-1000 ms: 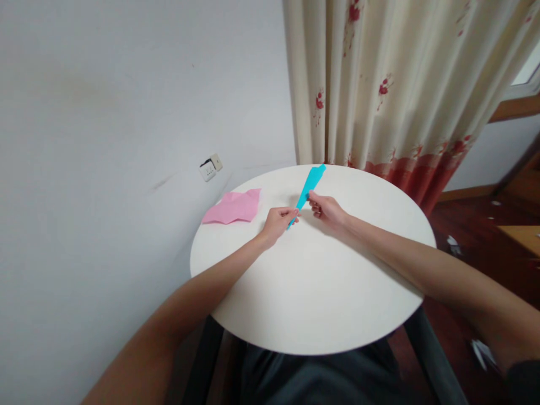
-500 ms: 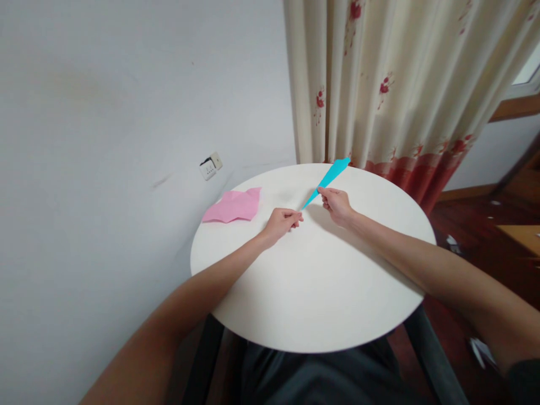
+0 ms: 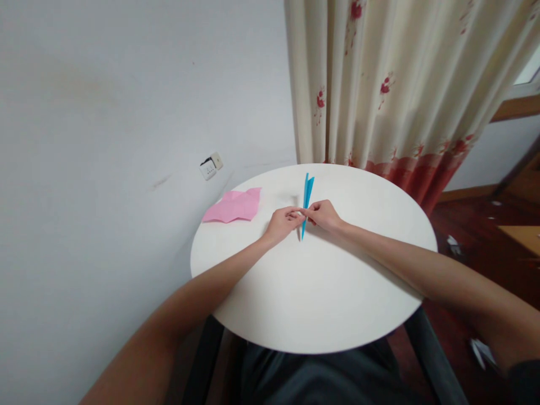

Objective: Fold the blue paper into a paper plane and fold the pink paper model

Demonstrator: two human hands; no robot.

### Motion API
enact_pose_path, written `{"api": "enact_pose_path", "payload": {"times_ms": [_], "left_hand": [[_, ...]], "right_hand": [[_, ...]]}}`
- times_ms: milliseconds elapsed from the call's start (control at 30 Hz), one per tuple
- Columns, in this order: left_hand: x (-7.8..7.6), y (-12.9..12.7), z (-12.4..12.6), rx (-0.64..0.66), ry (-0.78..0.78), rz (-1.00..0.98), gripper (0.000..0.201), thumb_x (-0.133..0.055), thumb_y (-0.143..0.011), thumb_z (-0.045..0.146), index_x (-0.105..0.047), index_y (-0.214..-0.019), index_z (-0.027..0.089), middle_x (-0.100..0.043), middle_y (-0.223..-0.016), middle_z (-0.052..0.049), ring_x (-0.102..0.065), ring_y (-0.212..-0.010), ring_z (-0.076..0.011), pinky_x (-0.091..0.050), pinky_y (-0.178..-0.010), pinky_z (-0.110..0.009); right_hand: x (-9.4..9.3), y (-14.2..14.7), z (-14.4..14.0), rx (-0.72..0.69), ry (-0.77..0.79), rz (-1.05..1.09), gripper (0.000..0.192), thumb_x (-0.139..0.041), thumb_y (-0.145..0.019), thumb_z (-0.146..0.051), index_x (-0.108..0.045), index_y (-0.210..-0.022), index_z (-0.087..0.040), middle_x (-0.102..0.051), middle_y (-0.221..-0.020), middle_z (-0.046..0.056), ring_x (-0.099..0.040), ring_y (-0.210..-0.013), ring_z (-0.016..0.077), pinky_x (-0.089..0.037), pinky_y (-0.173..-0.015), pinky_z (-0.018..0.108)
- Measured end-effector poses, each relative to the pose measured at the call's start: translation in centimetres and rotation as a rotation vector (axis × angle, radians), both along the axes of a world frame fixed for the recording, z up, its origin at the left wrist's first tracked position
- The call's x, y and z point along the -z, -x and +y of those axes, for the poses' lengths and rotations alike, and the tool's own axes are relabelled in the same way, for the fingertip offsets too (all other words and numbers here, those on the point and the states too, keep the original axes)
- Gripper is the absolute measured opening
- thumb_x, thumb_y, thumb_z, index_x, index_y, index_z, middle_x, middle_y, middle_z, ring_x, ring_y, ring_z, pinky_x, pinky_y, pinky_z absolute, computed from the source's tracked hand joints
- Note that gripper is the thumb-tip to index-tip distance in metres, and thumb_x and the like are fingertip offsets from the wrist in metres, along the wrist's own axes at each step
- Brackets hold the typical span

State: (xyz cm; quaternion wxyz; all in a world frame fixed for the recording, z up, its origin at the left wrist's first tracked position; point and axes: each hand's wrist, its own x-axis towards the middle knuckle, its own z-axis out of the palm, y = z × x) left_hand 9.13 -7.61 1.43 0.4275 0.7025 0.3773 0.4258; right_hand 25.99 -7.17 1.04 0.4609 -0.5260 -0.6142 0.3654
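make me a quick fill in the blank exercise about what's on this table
1. Both hands, left hand and right hand, pinch a folded paper coloured ____.
2. The crumpled paper lying near the left hand is ____.
3. The table top is ____ in shape.
4. Behind the table hangs a ____ with red flowers.

Missing words: blue; pink; round; curtain

The folded blue paper (image 3: 306, 198) is seen as thin, smooth and matt, with sharp creases. The pink paper (image 3: 234, 206) is matt too, and crumpled in soft wrinkles. The round worktop (image 3: 320, 292) is finished in a smooth off-white surface with a faint sheen. The curtain (image 3: 392, 84) is made of soft printed cloth. The wall (image 3: 126, 112) is painted matt. The floor (image 3: 485, 225) is of glossy reddish wood.
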Motion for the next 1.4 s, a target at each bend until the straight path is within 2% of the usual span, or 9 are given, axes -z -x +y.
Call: {"api": "enact_pose_path", "payload": {"times_ms": [100, 200, 367, 433, 567, 700, 1000, 1400], "left_hand": [[0.2, 0.0, -0.1, 0.011, 0.048, 0.025, 0.039, -0.075, -0.076, 0.036, -0.070, -0.106, 0.012, -0.067, -0.068, -0.002, -0.058, -0.055, -0.0113, -0.047, -0.055, -0.023], [0.5, 0.0, -0.1, 0.006, 0.108, 0.085, 0.032, -0.074, -0.078, 0.031, -0.067, -0.103, 0.012, -0.067, -0.066, -0.002, -0.060, -0.054, -0.0120, -0.049, -0.054, -0.024], [0.6, 0.5, 0.2, -0.066, 0.122, 0.121, 0.017, -0.067, -0.082, 0.020, -0.056, -0.095, 0.017, -0.065, -0.066, 0.001, -0.059, -0.051, -0.0106, -0.045, -0.048, -0.020], [0.6, 0.6, 0.4, -0.110, 0.079, 0.145, 0.015, -0.065, -0.082, 0.016, -0.056, -0.094, 0.017, -0.063, -0.070, 0.001, -0.058, -0.051, -0.0097, -0.043, -0.047, -0.019], [0.4, 0.7, 0.6, -0.178, 0.011, 0.175, 0.009, -0.060, -0.083, 0.012, -0.057, -0.090, 0.017, -0.060, -0.071, 0.003, -0.056, -0.050, -0.0079, -0.041, -0.047, -0.019], [0.3, 0.8, 0.7, -0.195, 0.017, 0.182, 0.012, -0.055, -0.082, 0.010, -0.056, -0.091, 0.018, -0.060, -0.073, 0.002, -0.056, -0.051, -0.0081, -0.041, -0.047, -0.019], [0.9, 1.0, 1.2, -0.181, 0.007, 0.208, 0.018, -0.053, -0.082, 0.011, -0.056, -0.098, 0.018, -0.063, -0.077, 0.001, -0.057, -0.052, -0.0086, -0.042, -0.049, -0.019], [0.7, 1.1, 1.5, -0.243, 0.010, 0.165, 0.021, -0.050, -0.076, 0.009, -0.057, -0.093, 0.019, -0.063, -0.071, 0.003, -0.052, -0.048, -0.0078, -0.041, -0.048, -0.019]], "right_hand": [[0.3, -0.6, 0.4, 0.006, 0.008, -0.140, 0.044, -0.069, -0.079, -0.053, -0.062, -0.056, -0.016, -0.056, -0.048, 0.000, -0.044, -0.047, 0.0100, -0.030, -0.048, 0.025], [0.1, -1.2, 0.5, 0.029, 0.012, -0.363, 0.045, -0.070, -0.080, -0.051, -0.062, -0.054, -0.016, -0.058, -0.051, 0.002, -0.048, -0.051, 0.0113, -0.029, -0.050, 0.026], [-0.9, -1.6, 0.0, 0.112, -0.025, -0.589, 0.029, -0.068, -0.083, -0.040, -0.069, -0.067, -0.015, -0.069, -0.068, 0.006, -0.058, -0.062, 0.0142, -0.034, -0.055, 0.025], [-1.2, -1.5, -0.3, 0.118, -0.093, -0.605, 0.020, -0.065, -0.084, -0.032, -0.071, -0.075, -0.016, -0.072, -0.076, 0.007, -0.060, -0.067, 0.0149, -0.036, -0.059, 0.024], [-1.1, -0.8, -0.9, 0.015, -0.191, -0.577, 0.012, -0.064, -0.084, -0.029, -0.070, -0.084, -0.018, -0.073, -0.079, 0.005, -0.061, -0.069, 0.0147, -0.037, -0.060, 0.023], [-0.6, -0.2, -1.2, -0.019, -0.169, -0.625, 0.014, -0.066, -0.082, -0.030, -0.068, -0.091, -0.019, -0.073, -0.081, 0.004, -0.061, -0.069, 0.0155, -0.036, -0.059, 0.023], [-0.5, -1.2, -0.6, 0.043, -0.091, -0.679, 0.016, -0.060, -0.080, -0.014, -0.069, -0.093, -0.017, -0.074, -0.088, 0.009, -0.065, -0.076, 0.0181, -0.041, -0.066, 0.025], [-1.6, -0.6, -1.9, 0.060, -0.096, -0.741, 0.015, -0.059, -0.084, -0.023, -0.073, -0.084, -0.017, -0.075, -0.086, 0.011, -0.067, -0.079, 0.0216, -0.041, -0.066, 0.027]]}}
